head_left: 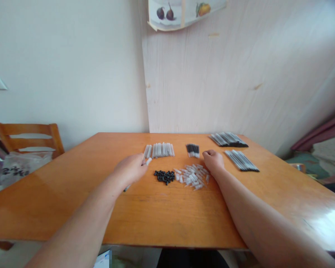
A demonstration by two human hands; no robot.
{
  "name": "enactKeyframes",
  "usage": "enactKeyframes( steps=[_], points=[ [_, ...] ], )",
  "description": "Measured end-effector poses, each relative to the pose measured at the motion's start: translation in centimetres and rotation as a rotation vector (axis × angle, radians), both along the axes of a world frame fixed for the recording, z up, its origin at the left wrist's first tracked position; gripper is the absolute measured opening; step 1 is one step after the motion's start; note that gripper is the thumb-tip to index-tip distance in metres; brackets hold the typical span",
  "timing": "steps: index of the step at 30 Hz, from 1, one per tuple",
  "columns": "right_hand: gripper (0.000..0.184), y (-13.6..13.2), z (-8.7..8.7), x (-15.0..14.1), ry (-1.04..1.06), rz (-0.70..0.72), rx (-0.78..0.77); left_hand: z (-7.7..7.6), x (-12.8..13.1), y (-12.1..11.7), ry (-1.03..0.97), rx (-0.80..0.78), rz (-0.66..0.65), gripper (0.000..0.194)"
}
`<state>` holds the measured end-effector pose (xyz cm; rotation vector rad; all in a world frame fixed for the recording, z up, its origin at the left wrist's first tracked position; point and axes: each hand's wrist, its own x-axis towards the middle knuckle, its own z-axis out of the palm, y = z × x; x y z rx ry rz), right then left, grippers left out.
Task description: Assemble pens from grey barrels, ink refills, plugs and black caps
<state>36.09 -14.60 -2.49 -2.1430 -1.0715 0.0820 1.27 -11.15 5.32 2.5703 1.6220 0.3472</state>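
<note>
My left hand (131,168) is closed around a slim pen barrel. A whitish end (149,161) sticks out past its fingertips, and a dark-tipped end (126,188) shows below the palm. Just beyond it lie clear pen tubes (163,149) in a row. My right hand (213,160) rests as a loose fist; whatever its fingers hold is hidden. Beside that fist is a bundle of black pen refills (192,150) with white ends. Between my hands lie a pile of small black plugs (164,176) and a heap of translucent white tips (194,176).
Two groups of black-ended pens, a far one (229,139) and a nearer one (242,160), lie at the right of the wooden table (167,219). At the left stands a wooden chair (30,130) with a plastic bag (26,165). A wall (184,85) rises behind the table.
</note>
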Motion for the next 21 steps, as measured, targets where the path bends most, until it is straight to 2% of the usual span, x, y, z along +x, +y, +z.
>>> enactKeyframes(
  steps=[3, 6, 10, 15, 19, 21],
  points=[
    [0.037, -0.1, 0.4, -0.2, 0.016, -0.034, 0.012, 0.2, 3.1, 0.2, -0.220, -0.005, -0.125, 0.011],
    [0.037, -0.2, 1.0, -0.5, 0.027, -0.045, 0.082, -0.2, 6.8, -0.1, -0.488, -0.021, -0.243, 0.009],
    [0.039, -0.3, 1.8, -2.1, 0.106, 0.083, 0.304, -1.4, 10.1, -1.0, -0.658, -0.015, -0.364, 0.006],
    [0.051, -1.0, 2.6, -5.7, 0.464, 0.410, 0.490, -2.4, 10.8, -1.7, -0.711, -0.090, -0.381, 0.007],
    [0.049, -2.1, 3.4, -8.2, 0.670, 0.635, 0.439, -2.6, 10.6, -1.8, -0.749, -0.135, -0.406, 0.010],
    [0.043, -2.6, 3.8, -8.9, 0.710, 0.693, 0.413, -2.5, 10.6, -1.9, -0.773, -0.169, -0.417, 0.013]
  ],
)
